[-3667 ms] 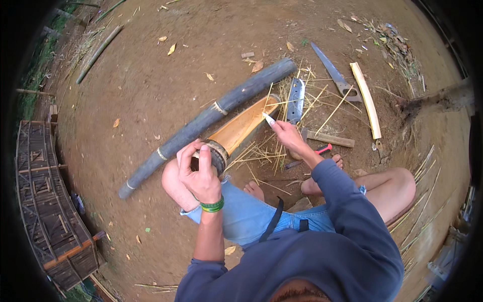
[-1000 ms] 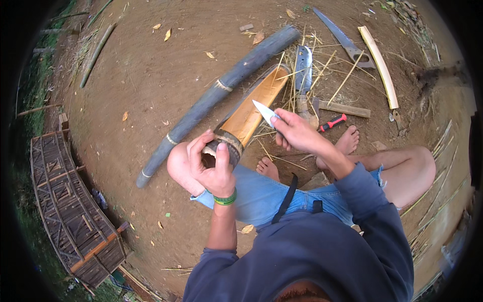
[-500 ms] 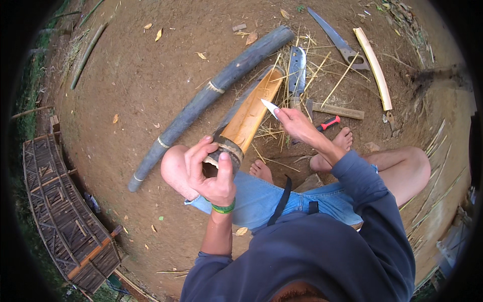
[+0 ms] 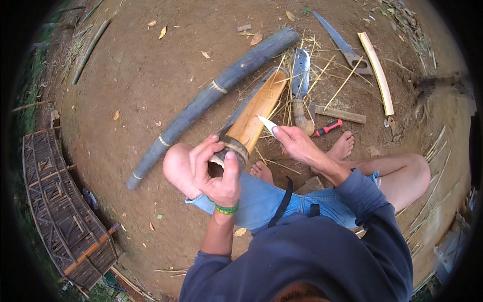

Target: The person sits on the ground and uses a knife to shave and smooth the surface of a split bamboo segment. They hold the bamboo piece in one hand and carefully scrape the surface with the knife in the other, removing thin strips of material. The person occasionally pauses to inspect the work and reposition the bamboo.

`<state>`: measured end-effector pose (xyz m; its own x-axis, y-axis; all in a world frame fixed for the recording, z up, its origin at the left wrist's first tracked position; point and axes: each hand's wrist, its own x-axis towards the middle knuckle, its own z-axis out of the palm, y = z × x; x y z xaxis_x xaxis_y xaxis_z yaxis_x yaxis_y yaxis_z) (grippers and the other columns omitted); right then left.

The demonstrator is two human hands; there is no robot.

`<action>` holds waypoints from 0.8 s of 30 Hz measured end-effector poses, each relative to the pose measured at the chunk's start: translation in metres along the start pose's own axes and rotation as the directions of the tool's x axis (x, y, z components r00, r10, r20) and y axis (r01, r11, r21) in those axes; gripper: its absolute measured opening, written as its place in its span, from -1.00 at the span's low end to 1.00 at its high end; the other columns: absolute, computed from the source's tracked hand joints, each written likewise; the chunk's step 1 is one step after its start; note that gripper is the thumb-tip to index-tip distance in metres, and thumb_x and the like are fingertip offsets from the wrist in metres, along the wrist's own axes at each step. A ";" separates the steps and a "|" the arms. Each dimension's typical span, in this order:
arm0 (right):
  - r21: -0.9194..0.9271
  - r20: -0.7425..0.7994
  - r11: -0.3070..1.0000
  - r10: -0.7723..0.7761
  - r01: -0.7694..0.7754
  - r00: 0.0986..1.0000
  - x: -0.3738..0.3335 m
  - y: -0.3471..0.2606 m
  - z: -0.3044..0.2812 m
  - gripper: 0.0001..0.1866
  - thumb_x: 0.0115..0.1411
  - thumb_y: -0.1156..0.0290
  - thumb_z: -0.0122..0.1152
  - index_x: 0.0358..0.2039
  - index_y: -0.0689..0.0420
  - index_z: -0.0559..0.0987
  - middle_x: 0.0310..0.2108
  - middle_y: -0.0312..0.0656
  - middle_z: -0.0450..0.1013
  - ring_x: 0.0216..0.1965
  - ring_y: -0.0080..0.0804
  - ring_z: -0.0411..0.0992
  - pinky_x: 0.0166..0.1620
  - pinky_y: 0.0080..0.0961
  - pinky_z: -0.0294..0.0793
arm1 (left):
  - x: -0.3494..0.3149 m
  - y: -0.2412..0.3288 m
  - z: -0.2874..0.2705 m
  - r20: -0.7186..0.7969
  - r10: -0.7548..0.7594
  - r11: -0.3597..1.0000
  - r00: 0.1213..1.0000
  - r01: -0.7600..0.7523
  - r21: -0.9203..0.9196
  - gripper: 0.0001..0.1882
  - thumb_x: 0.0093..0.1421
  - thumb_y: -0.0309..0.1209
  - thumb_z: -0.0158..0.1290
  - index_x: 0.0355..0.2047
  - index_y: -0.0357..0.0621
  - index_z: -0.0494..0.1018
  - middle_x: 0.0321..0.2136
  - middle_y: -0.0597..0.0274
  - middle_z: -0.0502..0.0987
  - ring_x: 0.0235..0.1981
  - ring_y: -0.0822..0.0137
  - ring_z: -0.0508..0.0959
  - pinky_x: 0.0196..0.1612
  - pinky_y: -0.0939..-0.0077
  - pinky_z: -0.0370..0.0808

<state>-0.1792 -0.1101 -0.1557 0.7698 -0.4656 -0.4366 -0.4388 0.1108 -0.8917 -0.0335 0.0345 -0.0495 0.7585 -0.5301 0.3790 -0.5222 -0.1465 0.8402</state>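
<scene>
Since half a second ago your right hand (image 4: 299, 143) has drawn the knife (image 4: 266, 122) back along the bamboo piece (image 4: 259, 110), so its tip is now closer to your left hand (image 4: 214, 173). The bamboo piece lies slantwise in front of you, its cut-open pale trough facing up, its near end by your left knee (image 4: 178, 168), its far end pointing away and to the right. Your left forearm comes almost straight up from below, green bracelet (image 4: 227, 209) at the wrist; that hand is curled in a wide C around the near end, thumb on the right of the hollow mouth, fingers on the left, gripping the dark collar. Your right forearm slants in from the right, sleeve (image 4: 359, 194) pushed up, palm hidden; fingers are closed round the knife's handle, thumb close to the blade. Blade points left and away, tip over the trough; contact with the wood can't be told. Left of the piece runs a long dark bamboo pole (image 4: 236, 73). Beyond your right hand lie a broad-bladed machete (image 4: 301, 75) among straw-coloured slivers, a handsaw (image 4: 342, 45), a split bamboo strip (image 4: 376, 73) and a red-and-black handle (image 4: 329, 127).
</scene>
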 end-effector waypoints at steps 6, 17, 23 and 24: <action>0.012 0.002 0.998 0.058 -0.058 0.998 -0.021 -0.021 0.005 -0.50 0.44 0.07 -0.06 -0.45 0.29 0.41 -0.67 -0.20 0.26 -0.59 -0.49 0.22 -0.48 -0.33 0.24 | -0.001 0.004 0.003 0.001 0.012 1.000 1.000 -0.012 -0.015 -0.77 0.02 -0.57 0.18 -0.27 -0.31 0.53 -0.17 -0.04 0.55 -0.06 0.09 0.56 0.09 0.25 0.44; 0.014 0.036 1.000 -0.023 0.022 0.999 -0.028 -0.034 0.013 -0.50 0.42 0.11 -0.03 -0.47 0.32 0.44 -0.68 -0.12 0.33 -0.59 -0.42 0.30 -0.46 -0.27 0.32 | 0.005 0.001 0.003 0.005 0.014 1.000 1.000 -0.013 -0.015 -0.79 0.04 -0.55 0.18 -0.27 -0.32 0.53 -0.18 -0.04 0.56 -0.07 0.11 0.56 0.07 0.30 0.43; 0.053 0.120 0.996 -0.077 0.071 0.990 -0.041 -0.057 0.033 -0.52 0.43 0.11 -0.03 -0.47 0.29 0.46 -0.68 -0.14 0.42 -0.62 -0.40 0.38 -0.49 -0.30 0.37 | 0.004 -0.009 -0.004 -0.028 -0.031 0.999 0.999 0.031 -0.019 -0.80 0.06 -0.57 0.15 -0.26 -0.32 0.52 -0.19 -0.06 0.56 -0.07 0.12 0.56 0.09 0.30 0.40; 0.094 0.120 0.994 -0.060 0.049 0.991 -0.042 -0.060 0.034 -0.52 0.43 0.11 -0.03 -0.47 0.29 0.46 -0.68 -0.14 0.41 -0.62 -0.40 0.36 -0.49 -0.30 0.36 | 0.006 -0.010 -0.004 -0.025 -0.007 1.000 1.000 0.006 -0.004 -0.79 0.06 -0.55 0.16 -0.26 -0.33 0.52 -0.18 -0.06 0.56 -0.08 0.12 0.55 0.09 0.29 0.41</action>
<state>-0.1690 -0.0672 -0.0882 0.8450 -0.3626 -0.3931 -0.3549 0.1696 -0.9194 -0.0223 0.0365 -0.0535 0.7715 -0.5079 0.3832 -0.5159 -0.1469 0.8440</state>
